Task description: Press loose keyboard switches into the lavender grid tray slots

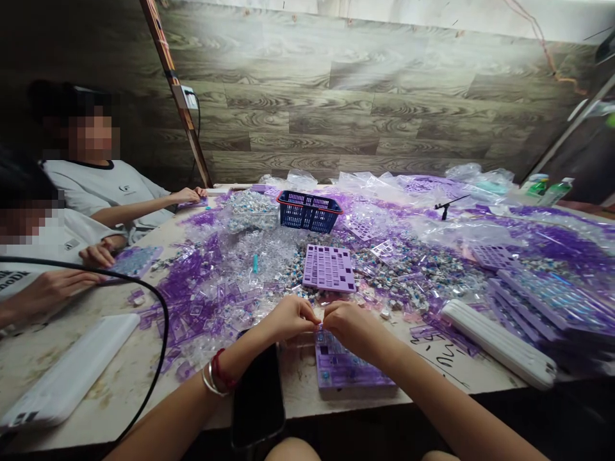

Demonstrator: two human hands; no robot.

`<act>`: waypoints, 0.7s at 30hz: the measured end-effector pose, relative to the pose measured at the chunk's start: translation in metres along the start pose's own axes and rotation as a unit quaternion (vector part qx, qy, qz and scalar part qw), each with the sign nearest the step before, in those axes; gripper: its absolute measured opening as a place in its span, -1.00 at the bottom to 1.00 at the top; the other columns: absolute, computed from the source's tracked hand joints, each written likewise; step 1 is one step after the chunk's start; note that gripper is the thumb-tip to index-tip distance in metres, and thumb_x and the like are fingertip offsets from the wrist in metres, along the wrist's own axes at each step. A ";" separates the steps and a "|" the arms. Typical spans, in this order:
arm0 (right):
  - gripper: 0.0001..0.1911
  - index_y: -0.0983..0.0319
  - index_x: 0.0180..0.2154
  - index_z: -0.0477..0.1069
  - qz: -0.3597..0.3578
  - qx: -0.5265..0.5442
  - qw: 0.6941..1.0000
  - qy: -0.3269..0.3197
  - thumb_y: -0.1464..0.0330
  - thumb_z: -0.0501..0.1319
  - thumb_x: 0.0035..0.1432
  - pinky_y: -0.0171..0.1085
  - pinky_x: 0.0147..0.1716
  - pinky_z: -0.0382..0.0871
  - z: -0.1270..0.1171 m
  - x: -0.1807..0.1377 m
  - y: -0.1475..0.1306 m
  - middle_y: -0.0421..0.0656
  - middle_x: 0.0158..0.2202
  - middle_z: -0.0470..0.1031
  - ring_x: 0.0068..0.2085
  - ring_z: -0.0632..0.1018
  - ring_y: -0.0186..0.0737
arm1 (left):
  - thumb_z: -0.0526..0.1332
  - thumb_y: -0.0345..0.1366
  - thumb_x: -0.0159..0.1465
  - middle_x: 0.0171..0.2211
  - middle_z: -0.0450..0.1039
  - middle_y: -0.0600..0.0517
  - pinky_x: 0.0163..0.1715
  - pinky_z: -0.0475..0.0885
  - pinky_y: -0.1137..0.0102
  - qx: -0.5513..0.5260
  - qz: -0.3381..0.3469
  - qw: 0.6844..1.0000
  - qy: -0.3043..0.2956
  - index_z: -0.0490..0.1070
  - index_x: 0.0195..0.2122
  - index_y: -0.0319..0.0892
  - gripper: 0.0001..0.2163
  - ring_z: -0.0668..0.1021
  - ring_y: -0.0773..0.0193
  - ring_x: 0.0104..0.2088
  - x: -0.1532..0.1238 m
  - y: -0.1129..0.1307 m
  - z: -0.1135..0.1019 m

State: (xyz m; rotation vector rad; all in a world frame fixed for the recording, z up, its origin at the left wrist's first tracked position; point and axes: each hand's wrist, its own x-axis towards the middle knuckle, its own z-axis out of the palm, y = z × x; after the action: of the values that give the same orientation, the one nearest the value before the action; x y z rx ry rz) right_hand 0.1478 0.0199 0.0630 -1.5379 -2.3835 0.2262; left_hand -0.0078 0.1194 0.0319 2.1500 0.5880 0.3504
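Note:
My left hand (pixel 294 318) is closed, its thumb and fingertips pinched together over the upper left corner of a purple keyboard plate (pixel 355 379). My right hand (pixel 353 325) is also closed, fingers bent down at the same spot, nearly touching the left. Whatever sits between the fingertips is too small and hidden to name. Clear and bluish keyboard pieces fill part of the plate, which lies near the table's front edge. Just beyond my hands rests another purple plate (pixel 328 267) with rows of square holes. A black phone (pixel 258 394) lies under my left forearm.
Loose keyboard switches (pixel 384 272) and purple clear keycaps (pixel 192 282) cover the table. A dark blue basket (pixel 310 214) stands behind. At right are stacked plates (pixel 552 307) and a white bar (pixel 500 342); another white bar (pixel 72 368) and a black cable (pixel 163 320) lie left. Two co-workers sit left.

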 end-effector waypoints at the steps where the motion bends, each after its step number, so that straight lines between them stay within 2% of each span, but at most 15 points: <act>1: -0.67 0.29 -0.54 0.50 -0.005 -0.009 1.000 -0.004 0.72 0.08 0.01 -0.36 -0.42 0.26 0.000 0.000 -0.001 -0.09 -0.46 0.52 -0.42 0.50 -0.28 | 0.28 -0.46 0.01 -0.53 0.50 0.06 -0.44 0.30 0.53 0.005 0.007 1.000 -0.001 0.60 -0.50 -0.22 -0.91 0.49 0.34 -0.45 0.000 0.001 0.000; 7: -0.67 0.29 -0.55 0.49 0.004 -0.045 0.998 -0.031 0.73 0.09 -0.01 -0.39 -0.50 0.22 -0.001 0.001 -0.002 -0.11 -0.48 0.50 -0.47 0.47 -0.33 | 0.24 -0.52 0.05 -0.52 0.49 0.05 -0.40 0.30 0.52 0.048 0.045 0.998 0.007 0.58 -0.51 -0.23 -0.87 0.47 0.36 -0.46 -0.003 0.008 0.001; 10: -0.69 0.29 -0.52 0.52 -0.012 -0.008 0.999 -0.028 0.70 0.11 0.03 -0.39 -0.44 0.27 0.001 0.001 0.005 -0.11 -0.47 0.52 -0.43 0.50 -0.31 | 0.24 -0.52 0.06 -0.49 0.50 0.03 -0.40 0.32 0.52 0.044 0.054 0.998 -0.003 0.59 -0.47 -0.25 -0.87 0.50 0.34 -0.44 -0.004 0.005 -0.002; 15: -0.72 0.23 -0.47 0.54 -0.007 0.064 0.998 0.011 0.64 0.14 0.05 -0.35 -0.31 0.37 0.003 0.001 0.008 -0.13 -0.42 0.55 -0.35 0.54 -0.27 | 0.19 -0.52 0.09 -0.39 0.54 0.00 -0.33 0.36 0.51 0.066 0.113 0.991 -0.016 0.60 -0.34 -0.20 -0.79 0.53 0.33 -0.39 -0.008 0.002 -0.006; 18: -0.77 0.22 -0.40 0.53 0.005 0.092 0.992 0.091 0.58 0.14 0.08 -0.24 -0.20 0.41 -0.013 -0.009 -0.015 -0.09 -0.31 0.57 -0.22 0.55 -0.16 | 0.13 -0.57 0.05 -0.34 0.55 0.02 -0.29 0.37 0.49 0.059 0.122 0.991 0.009 0.59 -0.33 -0.19 -0.72 0.54 0.31 -0.34 -0.008 0.003 -0.011; 20: -0.82 0.17 -0.32 0.51 0.001 0.166 0.968 0.187 0.48 0.14 0.16 -0.20 -0.18 0.44 -0.030 -0.024 -0.039 -0.10 -0.25 0.55 -0.20 0.54 -0.15 | 0.10 -0.60 0.03 -0.35 0.55 0.03 -0.26 0.37 0.47 0.060 0.116 0.988 0.080 0.57 -0.36 -0.20 -0.70 0.53 0.31 -0.33 -0.007 0.002 -0.015; 21: -0.84 0.13 -0.26 0.49 -0.004 0.208 0.956 0.208 0.43 0.15 0.19 -0.17 -0.18 0.46 -0.038 -0.033 -0.050 -0.10 -0.23 0.53 -0.17 0.53 -0.13 | 0.08 -0.60 0.04 -0.37 0.54 0.03 -0.26 0.37 0.46 0.063 0.109 0.984 0.126 0.56 -0.38 -0.21 -0.71 0.53 0.31 -0.33 -0.007 0.001 -0.017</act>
State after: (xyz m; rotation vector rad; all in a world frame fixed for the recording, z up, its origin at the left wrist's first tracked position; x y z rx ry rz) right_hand 0.1295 -0.0321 0.1076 -1.2342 -1.8674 0.3402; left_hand -0.0206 0.1266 0.0423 2.3169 0.5282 0.7316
